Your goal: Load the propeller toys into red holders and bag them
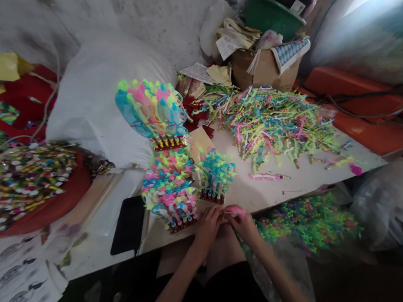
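Observation:
My right hand (242, 221) is closed in a pinch on a small pink plastic piece (236, 210) at the table's front edge, above my lap. Beside it, my left hand (209, 223) has its fingers curled and pressed together, their tips meeting the right fingers; what they grip is hidden. Just behind the hands stands a dark red rack (212, 197) filled with blue and green translucent plastic pieces (217, 170). To the left, more racks carry pink, blue and yellow pieces (171, 186), one raised higher at the back (151, 106).
A large heap of thin coloured sticks (276, 122) covers the table's right side. A black tablet-like slab (127, 225) lies left. A red basin (69, 198) holds many small capped pieces. Below the table's right edge is a pile of green and multicoloured pieces (308, 221). A cardboard box (268, 69) stands behind.

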Available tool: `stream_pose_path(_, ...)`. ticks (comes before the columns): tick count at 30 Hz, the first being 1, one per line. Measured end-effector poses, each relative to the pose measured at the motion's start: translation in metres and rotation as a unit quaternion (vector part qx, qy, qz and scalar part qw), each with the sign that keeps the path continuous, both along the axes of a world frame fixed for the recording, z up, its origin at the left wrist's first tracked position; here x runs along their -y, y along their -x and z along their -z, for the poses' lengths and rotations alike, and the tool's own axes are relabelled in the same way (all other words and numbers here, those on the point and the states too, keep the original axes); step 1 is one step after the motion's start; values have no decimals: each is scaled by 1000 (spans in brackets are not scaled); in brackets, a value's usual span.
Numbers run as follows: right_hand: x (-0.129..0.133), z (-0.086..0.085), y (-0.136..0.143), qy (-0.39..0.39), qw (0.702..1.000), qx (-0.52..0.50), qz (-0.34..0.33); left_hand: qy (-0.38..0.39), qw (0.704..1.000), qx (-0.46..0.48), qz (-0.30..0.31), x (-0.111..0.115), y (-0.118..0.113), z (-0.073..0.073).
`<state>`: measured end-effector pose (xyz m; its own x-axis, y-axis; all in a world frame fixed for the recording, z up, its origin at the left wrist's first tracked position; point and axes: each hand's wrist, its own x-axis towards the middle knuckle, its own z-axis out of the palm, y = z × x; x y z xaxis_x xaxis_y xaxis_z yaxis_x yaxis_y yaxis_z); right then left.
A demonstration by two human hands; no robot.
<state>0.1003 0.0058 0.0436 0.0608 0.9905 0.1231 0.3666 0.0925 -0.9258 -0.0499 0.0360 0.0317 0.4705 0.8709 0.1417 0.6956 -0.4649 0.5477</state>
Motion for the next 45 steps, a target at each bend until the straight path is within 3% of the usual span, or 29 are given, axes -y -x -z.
stream_pose_path(4, -22, 5, -11, 68, 993, -74, 57, 10, 998, 41, -45, -8, -5, 2)
stream_pose_path(9, -36, 10, -21, 84, 992, -91, 36, 17, 994, 85, -65, -9, -5, 15)
stream_pose_path(15, -43, 3, -27, 111, 992, 59, -8, 40, 992, 100, -69, -7, -3, 11)
stream_pose_path(21, -55, -15, -25, 140, 945, 290, -57, 56, 993, 78, -62, 0, -2, 2)
stream_pose_path(33, -50, -27, -18, 106, 932, 337, -77, 117, 989, 60, -62, 11, 6, 2)
stream_pose_path(36, -40, -26, -17, 64, 941, 318, -96, 143, 985, 90, -38, 10, 9, -6)
stream_pose_path(40, -32, -25, -17, 7, 965, 241, -105, 117, 984, 133, 6, 3, 9, -29)
stream_pose_path(45, -45, -30, -17, 52, 970, 212, -108, 125, 982, 144, 3, -4, 5, -50)
